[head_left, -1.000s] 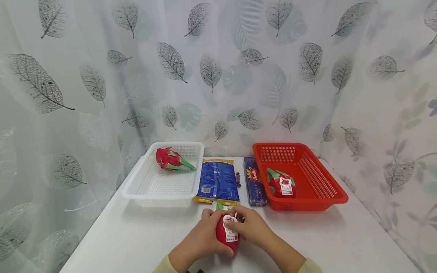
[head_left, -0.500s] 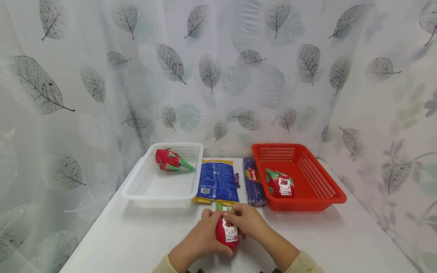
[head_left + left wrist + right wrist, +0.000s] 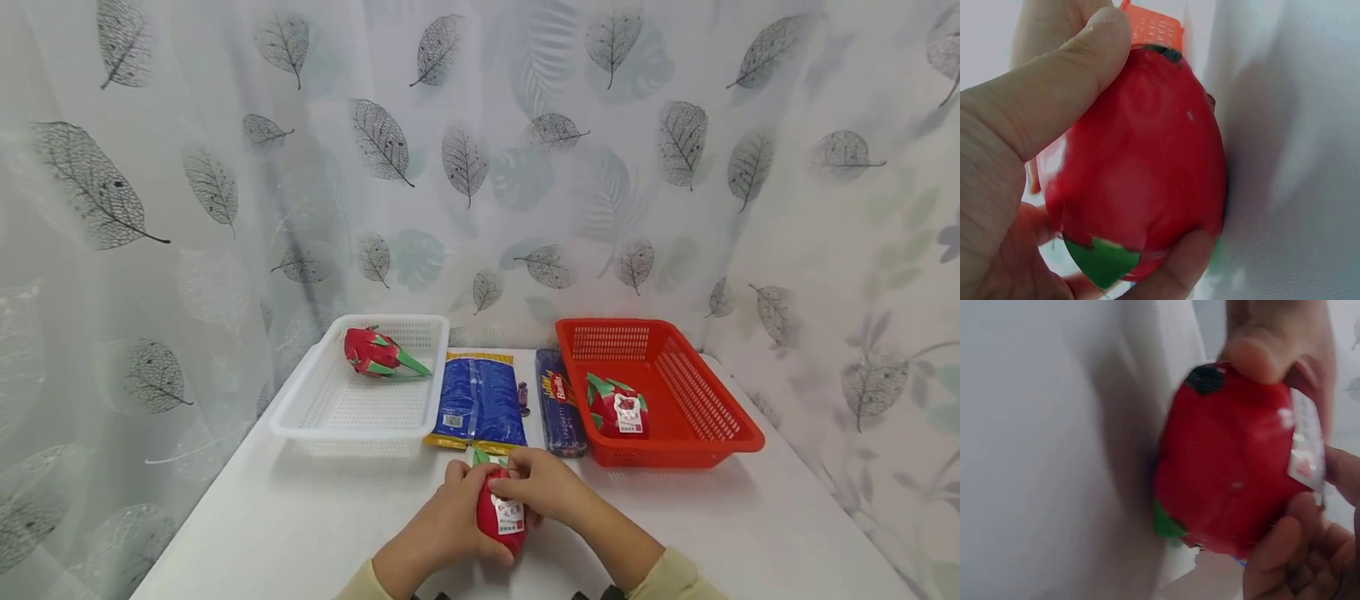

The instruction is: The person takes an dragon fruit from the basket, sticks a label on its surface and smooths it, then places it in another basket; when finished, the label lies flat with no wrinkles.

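Observation:
A red dragon fruit [image 3: 495,533] with green leaf tips and a white label [image 3: 510,515] is held low over the near part of the table. My left hand [image 3: 450,521] grips it from the left, its thumb and fingers around the side in the left wrist view. From the other side, my right hand [image 3: 551,487] holds the fruit near the label's upper part, which its thumb and fingers partly cover. In the right wrist view, curled fingers [image 3: 1279,547] touch the fruit beside the label. Whether the label's edge is lifted, I cannot tell.
A white basket [image 3: 300,404] holds another dragon fruit [image 3: 375,352]; a red basket [image 3: 697,375] holds a labelled one [image 3: 611,400]. Between them lie a blue and yellow packet [image 3: 480,400], a small purple wrapped candy [image 3: 523,398] and a spaghetti box [image 3: 557,404]. A leaf-patterned curtain [image 3: 480,167] hangs behind.
My right thumb has shifted from the middle of the label up to its top end, covering more of the upper part. The left hand keeps its grip on the dragon fruit.

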The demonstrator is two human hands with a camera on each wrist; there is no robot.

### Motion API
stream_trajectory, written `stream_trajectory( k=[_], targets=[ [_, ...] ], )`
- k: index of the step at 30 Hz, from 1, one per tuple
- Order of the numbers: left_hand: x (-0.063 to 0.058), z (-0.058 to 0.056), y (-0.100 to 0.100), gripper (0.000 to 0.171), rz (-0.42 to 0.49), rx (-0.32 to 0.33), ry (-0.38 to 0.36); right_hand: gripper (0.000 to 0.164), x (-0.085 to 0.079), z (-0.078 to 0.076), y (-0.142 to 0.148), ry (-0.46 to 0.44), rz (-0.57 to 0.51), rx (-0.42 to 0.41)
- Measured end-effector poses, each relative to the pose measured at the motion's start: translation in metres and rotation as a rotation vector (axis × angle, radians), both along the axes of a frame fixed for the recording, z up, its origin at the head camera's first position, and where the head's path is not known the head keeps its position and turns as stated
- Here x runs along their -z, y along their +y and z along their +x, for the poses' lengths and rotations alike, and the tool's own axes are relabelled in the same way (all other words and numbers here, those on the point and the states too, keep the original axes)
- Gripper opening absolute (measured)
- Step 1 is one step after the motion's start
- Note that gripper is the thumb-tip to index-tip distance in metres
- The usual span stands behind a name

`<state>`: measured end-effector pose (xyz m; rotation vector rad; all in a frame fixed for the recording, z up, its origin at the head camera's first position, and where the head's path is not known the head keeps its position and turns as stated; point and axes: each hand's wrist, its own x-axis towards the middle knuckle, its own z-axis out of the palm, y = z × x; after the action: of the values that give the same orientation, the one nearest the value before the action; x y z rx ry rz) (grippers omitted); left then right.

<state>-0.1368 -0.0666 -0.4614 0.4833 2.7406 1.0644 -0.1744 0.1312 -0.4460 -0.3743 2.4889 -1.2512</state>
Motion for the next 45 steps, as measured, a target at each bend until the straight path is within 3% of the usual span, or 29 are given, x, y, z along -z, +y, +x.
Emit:
stream_trajectory(
  k=[4,15,20,24,28,39,45],
  targets=[
    [0.000,-0.002,0.002,0.109,-0.002,-0.006,-0.001,0.040,0.002,-0.003,-0.002,0.015,-0.009,0.049],
    [0.004,-0.007,0.004,0.109,0.001,-0.011,-0.030,0.036,0.007,-0.015,0.003,-0.023,-0.003,0.057],
    [0.004,-0.007,0.004,0.112,-0.013,0.000,-0.001,0.034,0.010,-0.017,0.011,-0.018,-0.024,-0.003],
    [0.005,-0.005,0.004,0.111,-0.013,0.003,-0.012,0.029,0.012,-0.016,0.022,-0.081,-0.122,-0.110],
    [0.007,-0.001,0.001,0.110,-0.017,0.000,-0.024,0.035,0.013,-0.016,0.026,-0.117,-0.157,-0.179],
    [0.000,0.002,0.001,0.111,-0.034,-0.002,0.017,0.036,0.011,-0.018,0.025,-0.127,-0.186,-0.195],
    [0.002,0.001,0.002,0.110,-0.031,0.008,0.017,0.034,0.012,-0.015,0.027,-0.127,-0.182,-0.192]
  ],
)
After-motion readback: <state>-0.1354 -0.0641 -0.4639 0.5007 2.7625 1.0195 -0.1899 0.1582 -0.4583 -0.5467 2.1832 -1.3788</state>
